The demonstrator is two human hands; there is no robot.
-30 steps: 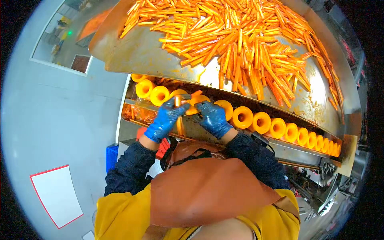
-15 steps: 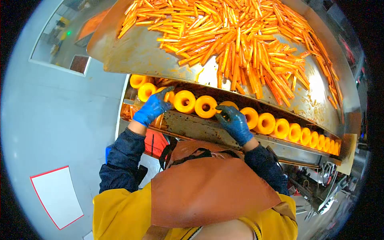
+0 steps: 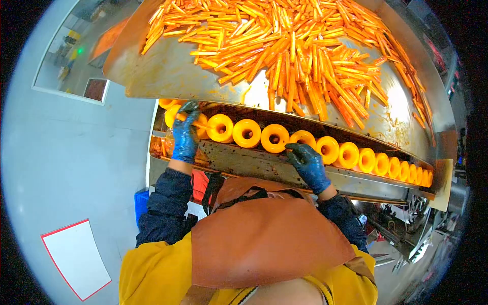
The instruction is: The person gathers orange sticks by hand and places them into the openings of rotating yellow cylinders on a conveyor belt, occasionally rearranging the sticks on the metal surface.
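A row of yellow-orange ring-shaped cups (image 3: pixel 247 133) with round central holes runs along a metal channel. At the row's left end, my left hand (image 3: pixel 186 133), in a blue glove, has its fingers closed on a thin orange stick (image 3: pixel 199 125) that lies across a cup. My right hand (image 3: pixel 309 166), also gloved in blue, is at the lower edge of the cups near the middle. Its fingers are bent and apart, with nothing visible between them. Many orange sticks (image 3: pixel 292 56) lie heaped on the metal tray (image 3: pixel 152 76) above the row.
A metal ledge (image 3: pixel 239 160) runs along the near side of the cups. Orange scraps (image 3: pixel 161 146) lie in a compartment at the left end. A blue bin (image 3: pixel 142 204) stands below left, and metal equipment (image 3: pixel 401 239) is at the lower right.
My left hand has turned upright and closed on a stick. My right hand has moved right and down, and the stick at its fingertips no longer shows. The cups appear shifted within the view.
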